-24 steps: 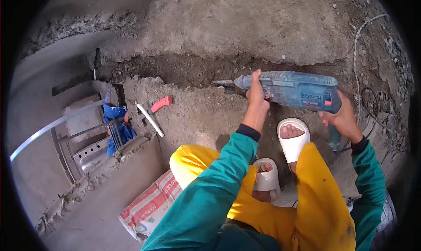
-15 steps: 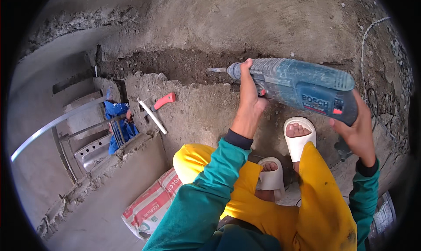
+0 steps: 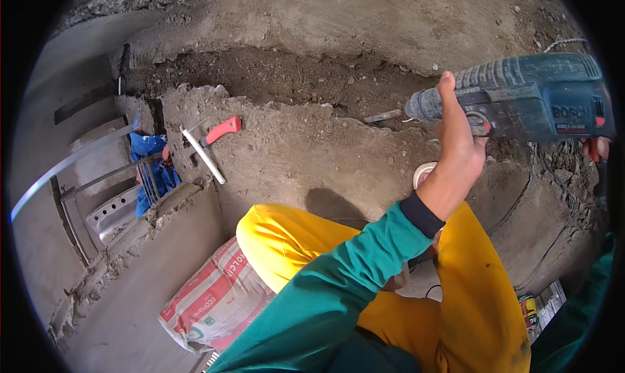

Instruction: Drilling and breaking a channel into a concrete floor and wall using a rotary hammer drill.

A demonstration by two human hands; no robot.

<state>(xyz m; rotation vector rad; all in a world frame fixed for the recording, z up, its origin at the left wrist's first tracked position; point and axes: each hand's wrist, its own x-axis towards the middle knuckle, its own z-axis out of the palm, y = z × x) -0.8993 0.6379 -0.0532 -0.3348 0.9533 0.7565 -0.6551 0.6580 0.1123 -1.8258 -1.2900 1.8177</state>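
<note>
The left hand (image 3: 459, 135) has its fingers closed around the front of a blue-grey rotary hammer (image 3: 527, 90), just behind its nose. The right hand (image 3: 600, 148), partly lost in the dark rim, has its fingers bent around the rear grip, beside a red trigger. The tool lies between the two hands, roughly level. Its flat chisel bit (image 3: 383, 116) points away to the left of the left hand's fingers, at the broken near edge of a trench (image 3: 280, 73); whether the tip touches is hard to tell.

Large raised-looking block letters sit on the casing close to the right hand's fingers, with a smaller line of print and a thin red strip beneath.

Well to the left of the left hand's fingers, a red-handled tool (image 3: 223, 131) lies on the concrete beside a white tube (image 3: 204, 157). Below and left of those same fingers rests a sack (image 3: 218, 301) with red and white bands and big printed capitals, plus a small green mark. Below the right hand's fingers, a small yellow, red and black package (image 3: 528, 310) bears print too small to read. Farthest left, blue cloth (image 3: 151, 168) hangs near a holed metal sink (image 3: 112, 213).
</note>
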